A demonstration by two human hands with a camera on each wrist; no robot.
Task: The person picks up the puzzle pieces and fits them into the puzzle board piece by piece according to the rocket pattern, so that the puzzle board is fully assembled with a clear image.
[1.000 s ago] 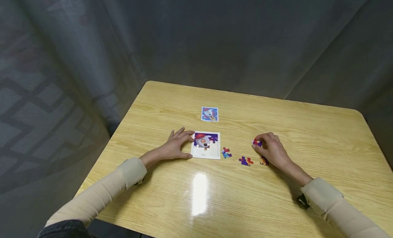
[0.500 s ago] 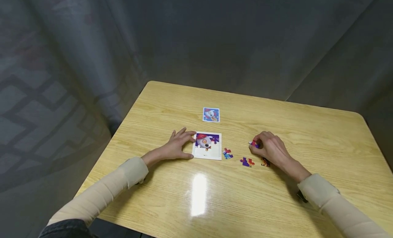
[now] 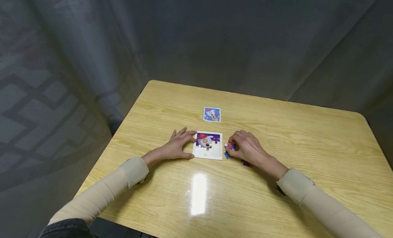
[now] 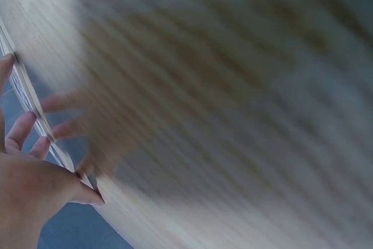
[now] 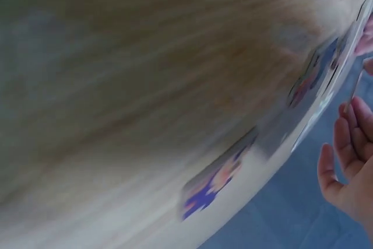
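My left hand (image 3: 176, 146) rests at the left edge of a white jigsaw tray (image 3: 210, 154), fingertips by its upper corner and thumb by the lower one. Joined puzzle pieces showing a grey and red rocket (image 3: 203, 141) fill the tray's upper part; its lower part shows bare white. Just right of the tray, my right hand (image 3: 248, 148) pinches a purple and red puzzle piece (image 3: 231, 146) between thumb and fingers. That piece shows edge-on as a thin strip (image 5: 354, 90) in the right wrist view. The left wrist view has my fingers along the tray's edge (image 4: 36, 100).
A blue loose puzzle piece (image 3: 227, 155) lies beside the tray, partly under the held one. Another loose piece (image 3: 246, 163) peeks out below my right hand. Behind the tray lies a small picture card (image 3: 212, 114) with a rocket. Grey curtains (image 3: 215, 43) hang beyond the wooden table (image 3: 276, 112).
My right hand has carried the puzzle piece left, from over the right-hand loose pieces to beside the tray, and now covers some of those pieces. My left hand has stayed at the tray.
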